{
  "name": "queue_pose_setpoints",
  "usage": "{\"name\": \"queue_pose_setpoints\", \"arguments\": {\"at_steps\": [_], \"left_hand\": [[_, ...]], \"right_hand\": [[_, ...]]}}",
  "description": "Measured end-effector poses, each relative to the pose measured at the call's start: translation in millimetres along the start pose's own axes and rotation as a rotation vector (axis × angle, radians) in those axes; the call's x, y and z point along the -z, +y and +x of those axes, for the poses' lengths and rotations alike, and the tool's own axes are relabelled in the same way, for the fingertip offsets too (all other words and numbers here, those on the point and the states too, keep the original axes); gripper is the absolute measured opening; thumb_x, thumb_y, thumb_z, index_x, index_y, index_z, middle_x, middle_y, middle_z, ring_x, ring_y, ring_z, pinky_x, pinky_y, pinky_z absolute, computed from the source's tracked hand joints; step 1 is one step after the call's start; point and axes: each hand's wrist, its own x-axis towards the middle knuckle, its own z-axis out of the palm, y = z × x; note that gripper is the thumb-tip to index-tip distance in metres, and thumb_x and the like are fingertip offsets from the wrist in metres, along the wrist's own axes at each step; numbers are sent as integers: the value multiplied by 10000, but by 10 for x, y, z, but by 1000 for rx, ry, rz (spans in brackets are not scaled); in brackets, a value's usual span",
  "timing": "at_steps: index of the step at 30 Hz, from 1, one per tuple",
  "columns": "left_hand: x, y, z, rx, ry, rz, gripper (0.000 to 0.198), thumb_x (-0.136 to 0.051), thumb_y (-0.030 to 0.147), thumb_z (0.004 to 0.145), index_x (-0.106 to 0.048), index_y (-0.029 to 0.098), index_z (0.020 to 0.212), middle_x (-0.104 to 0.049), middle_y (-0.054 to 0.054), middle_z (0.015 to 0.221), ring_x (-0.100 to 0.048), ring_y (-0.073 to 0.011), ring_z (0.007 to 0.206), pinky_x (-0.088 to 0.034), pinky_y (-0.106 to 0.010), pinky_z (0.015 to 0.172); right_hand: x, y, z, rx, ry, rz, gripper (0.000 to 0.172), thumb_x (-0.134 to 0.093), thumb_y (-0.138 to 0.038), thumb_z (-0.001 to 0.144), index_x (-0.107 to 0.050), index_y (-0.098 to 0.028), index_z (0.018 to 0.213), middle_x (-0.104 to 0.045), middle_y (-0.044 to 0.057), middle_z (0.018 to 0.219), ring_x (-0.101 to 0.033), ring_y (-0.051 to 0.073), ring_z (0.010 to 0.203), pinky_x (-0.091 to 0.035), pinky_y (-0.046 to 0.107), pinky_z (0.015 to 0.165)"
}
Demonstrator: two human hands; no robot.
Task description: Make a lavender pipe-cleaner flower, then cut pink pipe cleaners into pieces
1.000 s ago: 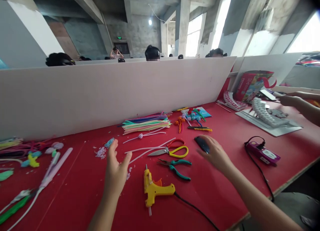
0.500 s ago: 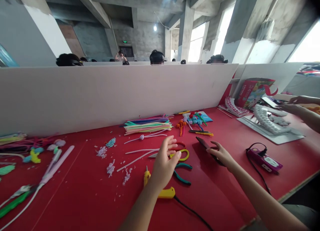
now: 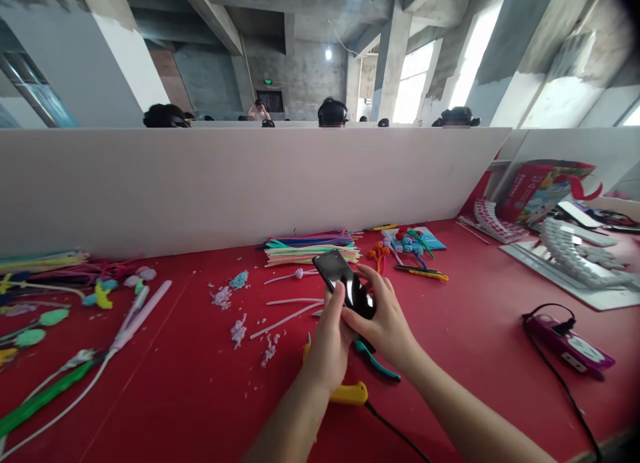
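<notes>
A black smartphone (image 3: 344, 281) is held up over the red table, its glossy screen tilted toward me. My left hand (image 3: 327, 343) grips its lower left side, thumb along the edge. On the right side, my right hand (image 3: 387, 316) also has hold of it, fingers at the far edge and thumb near the bottom. Beneath the hands lie teal-handled pliers (image 3: 381, 364) and a yellow glue gun (image 3: 350, 393), both partly covered. Pale pipe cleaners (image 3: 287, 319) lie just left of the phone, and a bundle of coloured pipe cleaners (image 3: 310, 251) is behind it.
Purple power strip (image 3: 570, 343) with a black cable is at the right. A pink straightener-like tool (image 3: 143, 316) and pipe-cleaner pieces (image 3: 43, 326) lie left. Fluffy lilac scraps (image 3: 239, 331) dot the middle. A white partition (image 3: 240, 189) borders the back; a red bag (image 3: 545, 189) stands right.
The phone has been lifted off the table and brought left to the middle by my right hand. My left hand, open before, has closed on it too. The view has swung slightly left.
</notes>
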Motion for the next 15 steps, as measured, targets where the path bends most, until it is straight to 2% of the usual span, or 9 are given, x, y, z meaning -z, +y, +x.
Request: {"name": "queue_pose_setpoints", "arguments": {"at_steps": [2,5,8,10,12,15], "left_hand": [[27,157,10,28,-20,-61,559,-361,552,831,-446,214,1268,-587,-92,1176,-541,-256,1078,-407,-392,919],[81,344,23,21,-7,-53,591,-329,585,823,-470,198,1247,-622,-95,1112,-571,-264,1027,-424,-411,889],[150,405,44,-20,42,-4,615,-319,612,809,-493,190,1221,-642,-100,1062,-591,-276,982,-454,-428,835],[184,395,59,-48,62,16,628,-306,629,801,-502,194,1209,-649,-101,1041,-599,-283,963,-469,-434,803],[196,379,71,-66,79,23,635,-296,637,798,-504,195,1204,-652,-101,1029,-602,-287,955,-478,-436,786],[178,375,78,-69,98,21,637,-305,635,796,-511,185,1198,-653,-105,1023,-600,-291,957,-481,-434,786]], "right_hand": [[34,-53,28,25,-37,22,620,-632,-376,699,-381,-303,1261,-458,46,1254,-395,257,1133,-346,447,949],[116,-81,47,-87,-150,267,540,-551,-417,778,-361,-311,1272,-441,44,1280,-456,231,1096,-398,416,913],[139,-89,38,-276,-391,622,458,-509,-409,813,-393,-286,1239,-502,55,1216,-544,206,989,-494,335,745],[115,-101,20,-340,-519,755,478,-564,-354,785,-405,-270,1228,-543,59,1155,-574,188,889,-499,282,623],[73,-114,2,-346,-556,804,550,-635,-280,730,-403,-271,1229,-572,48,1096,-569,151,765,-474,251,556],[8,-114,-16,-341,-524,813,608,-673,-213,689,-401,-296,1227,-589,19,1053,-540,119,689,-444,226,525]]}}
